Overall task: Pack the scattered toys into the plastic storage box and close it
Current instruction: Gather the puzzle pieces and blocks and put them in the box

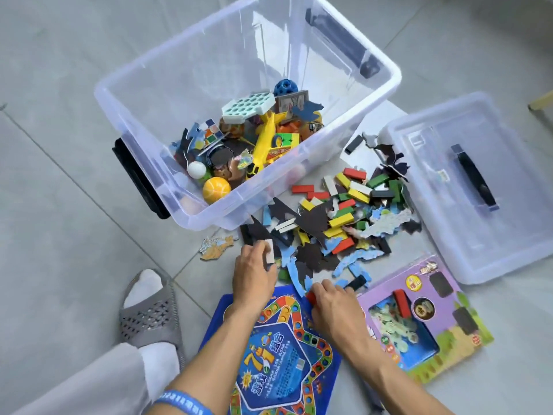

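On the tiled floor: a clear plastic storage box (191, 94) with black side latches is standing open, just beyond a heap of loose toys.
Already packed: a yellow ball (216, 190), a white ball (197, 169), a yellow toy plane (266, 139), a pale green honeycomb block (248, 107), a blue holed ball (284, 88) and some puzzle cubes are lying in the near end of the box, which is looking well under half full.
Still loose: a pile of coloured wooden domino blocks and blue-and-black jigsaw pieces (338, 223) is spreading between box and lid; one orange jigsaw piece (216, 247) is lying apart to the left.
Left hand: the left hand (254, 272) is pinching a white domino block (269, 250) at the pile's near edge.
Right hand: the right hand (335, 307) is curling round a red block (311, 296), with other pieces under the fingers that I cannot make out.
Lid: the clear plastic lid with a black handle (484, 211) is lying flat to the right, not yet fitted.
Also waiting: a blue board-game sheet (278, 363) is lying under the forearms, and a purple windowed toy carton (425, 322) beside it.
In the way: I judge the flat board and carton will be needing room over the small pieces; a grey slipper (149, 316) is standing close to the left.
Progress: roughly halfway, by my reckoning.
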Demonstrator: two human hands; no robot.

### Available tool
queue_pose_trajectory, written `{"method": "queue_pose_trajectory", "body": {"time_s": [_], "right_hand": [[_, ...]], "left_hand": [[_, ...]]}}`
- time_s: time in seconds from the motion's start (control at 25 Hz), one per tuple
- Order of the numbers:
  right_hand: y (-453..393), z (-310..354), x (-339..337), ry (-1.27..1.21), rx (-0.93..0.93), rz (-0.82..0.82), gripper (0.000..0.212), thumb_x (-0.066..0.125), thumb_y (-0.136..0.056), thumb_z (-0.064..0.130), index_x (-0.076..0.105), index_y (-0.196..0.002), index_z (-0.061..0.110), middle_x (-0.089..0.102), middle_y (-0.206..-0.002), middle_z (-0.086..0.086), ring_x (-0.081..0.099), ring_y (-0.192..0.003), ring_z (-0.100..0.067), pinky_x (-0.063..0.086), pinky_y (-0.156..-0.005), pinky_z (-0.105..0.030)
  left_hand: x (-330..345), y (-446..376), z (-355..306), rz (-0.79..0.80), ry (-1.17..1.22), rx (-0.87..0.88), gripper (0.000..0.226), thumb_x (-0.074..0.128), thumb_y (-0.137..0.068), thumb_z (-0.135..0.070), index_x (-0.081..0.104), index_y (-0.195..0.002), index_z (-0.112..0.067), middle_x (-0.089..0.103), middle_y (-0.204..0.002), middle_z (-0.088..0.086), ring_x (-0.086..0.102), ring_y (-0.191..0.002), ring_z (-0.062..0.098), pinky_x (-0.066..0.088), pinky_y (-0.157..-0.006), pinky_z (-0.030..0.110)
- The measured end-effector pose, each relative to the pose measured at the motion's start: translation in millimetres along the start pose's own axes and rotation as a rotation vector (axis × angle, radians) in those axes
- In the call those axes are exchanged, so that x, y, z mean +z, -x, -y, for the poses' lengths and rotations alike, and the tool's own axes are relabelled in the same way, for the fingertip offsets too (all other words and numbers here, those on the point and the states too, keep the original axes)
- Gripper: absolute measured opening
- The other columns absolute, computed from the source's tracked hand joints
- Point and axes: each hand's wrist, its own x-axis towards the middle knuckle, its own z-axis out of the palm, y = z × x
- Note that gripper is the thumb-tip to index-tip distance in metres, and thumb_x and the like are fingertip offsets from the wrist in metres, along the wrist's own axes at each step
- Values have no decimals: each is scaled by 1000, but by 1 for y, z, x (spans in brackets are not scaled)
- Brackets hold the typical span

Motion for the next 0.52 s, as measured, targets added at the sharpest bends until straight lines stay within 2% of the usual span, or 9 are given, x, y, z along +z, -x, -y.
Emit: {"method": "queue_pose_trajectory", "body": {"time_s": [0.12,0.2,0.32,0.44,0.52], "right_hand": [[-3,-13,1,-14,-45,-12,8,54,-85,22,58,-92,20,60,-84,-1,59,-71,-28,45,-67,-40],[-5,-18,-4,-48,-65,-4,11,52,-88,23,58,-96,20,61,-90,-1,58,-78,-26,45,-70,-38],[-10,-15,-11,-250,-19,23,2,54,-81,17,52,-82,18,61,-86,-2,54,-80,-24,37,-64,-32],[-8,-7,-13,-536,223,-42,15,63,-82,20,52,-73,20,62,-74,6,56,-71,-15,41,-57,-27],[-7,-2,-22,-969,438,-97,20,71,-80,12,54,-70,14,66,-70,0,57,-63,-12,45,-56,-27]], "left_hand": [[11,-4,-8,-51,-34,49,31,73,-82,-16,50,-103,-19,57,-102,3,59,-90,23,46,-70,29],[15,-4,-11,-70,-7,27,38,71,-82,-12,46,-110,-19,58,-107,4,61,-92,24,48,-72,31],[10,-6,-14,-45,130,-116,44,65,-82,-6,47,-119,-22,55,-110,1,54,-90,17,40,-72,28],[5,-8,-12,-65,250,-222,20,61,-82,-9,55,-99,-19,55,-102,0,51,-83,16,36,-69,24],[4,-10,-10,-77,565,-399,15,61,-80,-6,59,-88,-18,63,-96,6,58,-79,17,47,-66,28]]}}
